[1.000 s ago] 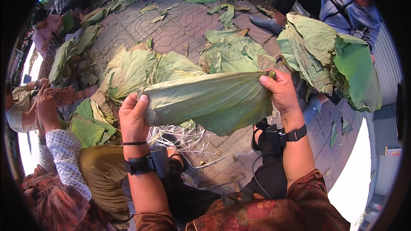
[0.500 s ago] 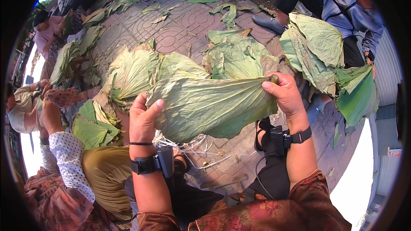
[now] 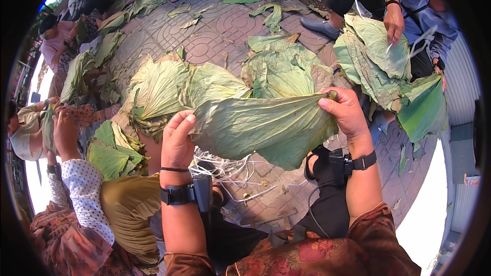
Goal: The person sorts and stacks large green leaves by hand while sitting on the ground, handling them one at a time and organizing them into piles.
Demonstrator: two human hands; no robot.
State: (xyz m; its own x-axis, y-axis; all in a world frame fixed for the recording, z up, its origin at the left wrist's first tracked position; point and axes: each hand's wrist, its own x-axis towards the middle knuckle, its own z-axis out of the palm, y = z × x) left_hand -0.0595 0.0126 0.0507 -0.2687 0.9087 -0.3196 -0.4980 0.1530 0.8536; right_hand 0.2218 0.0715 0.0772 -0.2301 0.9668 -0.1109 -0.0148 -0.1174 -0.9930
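A large, dry, pale green lotus leaf (image 3: 266, 125) is stretched between my two hands, its veins fanning out from a dark stalk end on the right. My left hand (image 3: 177, 140) pinches the leaf's left edge, thumb up against the fingers. The gathered stalk end sits in my right hand (image 3: 345, 112), between thumb and fingers. Just beyond the held leaf, more dried leaves lie in piles: a fanned one (image 3: 161, 87) on the left and a broader, browned one (image 3: 286, 69) in the middle.
White plastic strips (image 3: 230, 166) lie by my feet on the paved floor (image 3: 215, 36). At the right, a co-worker's hand (image 3: 394, 23) holds a white strip over a stack of leaves (image 3: 376, 56). Close on my left sits a person in a dotted sleeve (image 3: 89, 194).
My hands have shifted slightly right with the leaf, and my left fingers have closed more on its edge. The co-worker at the right has brought a hand and white strip over their stack.
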